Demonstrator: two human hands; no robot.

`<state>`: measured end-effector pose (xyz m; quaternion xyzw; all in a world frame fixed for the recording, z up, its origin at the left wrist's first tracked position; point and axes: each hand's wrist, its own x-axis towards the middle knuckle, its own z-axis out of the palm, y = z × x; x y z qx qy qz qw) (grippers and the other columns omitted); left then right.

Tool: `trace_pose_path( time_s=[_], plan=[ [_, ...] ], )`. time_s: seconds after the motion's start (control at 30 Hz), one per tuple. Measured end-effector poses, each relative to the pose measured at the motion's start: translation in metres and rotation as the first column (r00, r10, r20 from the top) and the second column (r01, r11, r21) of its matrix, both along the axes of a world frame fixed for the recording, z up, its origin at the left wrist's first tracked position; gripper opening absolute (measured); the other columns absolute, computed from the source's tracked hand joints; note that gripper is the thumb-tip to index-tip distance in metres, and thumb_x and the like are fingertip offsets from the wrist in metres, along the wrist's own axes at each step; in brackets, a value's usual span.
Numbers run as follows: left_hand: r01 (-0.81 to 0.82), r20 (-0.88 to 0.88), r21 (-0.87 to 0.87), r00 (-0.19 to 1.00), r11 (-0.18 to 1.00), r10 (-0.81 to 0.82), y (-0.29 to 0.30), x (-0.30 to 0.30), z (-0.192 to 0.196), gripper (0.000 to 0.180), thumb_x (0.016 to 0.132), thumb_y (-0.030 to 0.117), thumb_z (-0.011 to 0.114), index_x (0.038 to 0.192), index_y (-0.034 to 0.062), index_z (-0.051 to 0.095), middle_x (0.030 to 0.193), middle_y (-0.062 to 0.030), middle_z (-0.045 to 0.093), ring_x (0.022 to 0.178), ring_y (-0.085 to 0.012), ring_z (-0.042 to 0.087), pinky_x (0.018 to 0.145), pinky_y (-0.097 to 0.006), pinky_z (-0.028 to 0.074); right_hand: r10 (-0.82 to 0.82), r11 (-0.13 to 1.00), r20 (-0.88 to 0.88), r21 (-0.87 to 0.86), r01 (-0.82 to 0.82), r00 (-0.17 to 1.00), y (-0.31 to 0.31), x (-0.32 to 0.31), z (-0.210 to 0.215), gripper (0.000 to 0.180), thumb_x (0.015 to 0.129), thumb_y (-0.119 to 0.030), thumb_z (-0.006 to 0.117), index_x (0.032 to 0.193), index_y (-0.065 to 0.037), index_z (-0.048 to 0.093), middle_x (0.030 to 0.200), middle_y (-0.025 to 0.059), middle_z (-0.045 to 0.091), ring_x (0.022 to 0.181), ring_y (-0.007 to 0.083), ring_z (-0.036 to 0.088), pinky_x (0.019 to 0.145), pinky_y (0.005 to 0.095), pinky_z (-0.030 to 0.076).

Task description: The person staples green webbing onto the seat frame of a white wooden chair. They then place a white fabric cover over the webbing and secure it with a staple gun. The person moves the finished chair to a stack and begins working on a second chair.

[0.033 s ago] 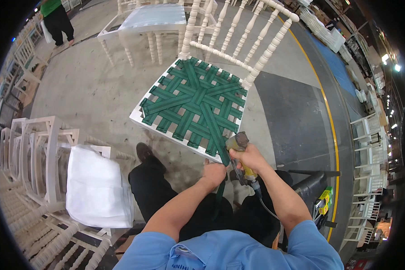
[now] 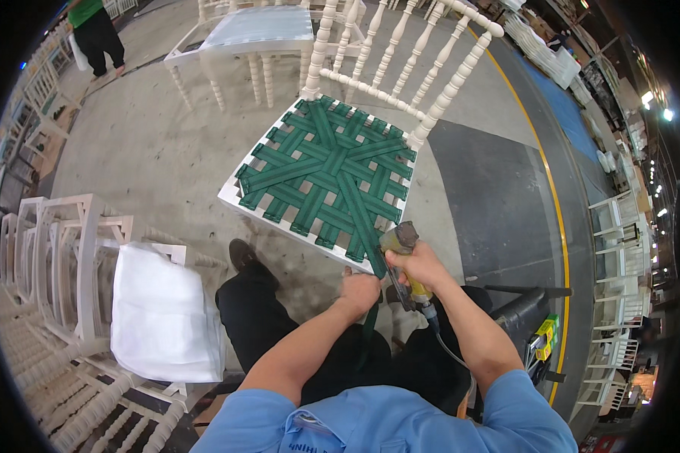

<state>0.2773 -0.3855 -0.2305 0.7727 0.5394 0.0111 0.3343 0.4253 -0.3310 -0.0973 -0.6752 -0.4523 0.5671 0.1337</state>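
Observation:
In front of me stands a white chair [image 2: 261,217] with a turned-spindle back, its seat covered by woven green webbing [image 2: 310,215]. Two longer straps cross diagonally over the weave. One diagonal strap [image 2: 361,217] runs to the near right corner, where my left hand [image 2: 360,290] is closed on it just below the seat edge. The strap's loose tail [image 2: 369,325] hangs under that hand. My right hand [image 2: 423,269] is wrapped round a yellow and grey pneumatic staple gun [image 2: 399,238], its head against or very near the strap at the same corner. An air hose [image 2: 451,350] trails from its handle.
White chair frames [image 2: 91,264] crowd the left, a stack of white sheets [image 2: 162,317] lying on them. Another white chair [image 2: 257,34] stands beyond. At my right are a dark seat-like object [image 2: 517,325] and yellow-green boxes [image 2: 544,337]. A person [image 2: 94,38] is at far left.

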Motion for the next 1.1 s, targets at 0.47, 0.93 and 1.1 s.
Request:
trace_pose_path(
  time_s=[0.47,0.93,1.1],
  plan=[
    [0.033,-0.022,0.123,0.999,0.992,-0.031,0.002,-0.002,-0.01,0.045,0.111,0.04,0.049,0.1,0.013,0.083,0.102,-0.0154,0.082,0.1,-0.0336,0.079,0.119,-0.069,0.037,0.038,0.998,0.02,0.058,-0.039,0.999,-0.007,-0.011,-0.002,0.042,0.095,-0.029,0.085,0.109,0.006,0.068,0.081,0.0114,0.072,0.054,0.0168,0.064,0.047,0.0334,0.051],
    [-0.226,0.424,-0.623,0.706,0.748,0.567,0.004,-0.003,0.022,0.045,0.113,0.037,0.055,0.107,-0.0019,0.078,0.103,-0.0205,0.081,0.093,-0.0305,0.079,0.086,-0.05,0.062,-0.119,0.984,-0.124,0.12,0.134,0.985,-0.019,0.036,0.053,0.025,0.102,-0.025,0.078,0.112,-0.003,0.071,0.089,0.0035,0.07,0.059,0.0129,0.063,0.05,0.0298,0.049],
    [-0.067,0.538,-0.816,0.277,0.574,0.796,0.063,-0.054,0.084,0.033,0.114,0.028,0.056,0.119,-0.0018,0.069,0.1,-0.013,0.08,0.084,-0.0237,0.077,0.074,-0.037,0.063,-0.153,0.979,-0.162,0.11,0.171,0.975,-0.026,0.054,0.043,0.03,0.1,-0.028,0.08,0.11,-0.002,0.069,0.086,0.0039,0.07,0.059,0.0132,0.063,0.05,0.0305,0.049]
  ],
)
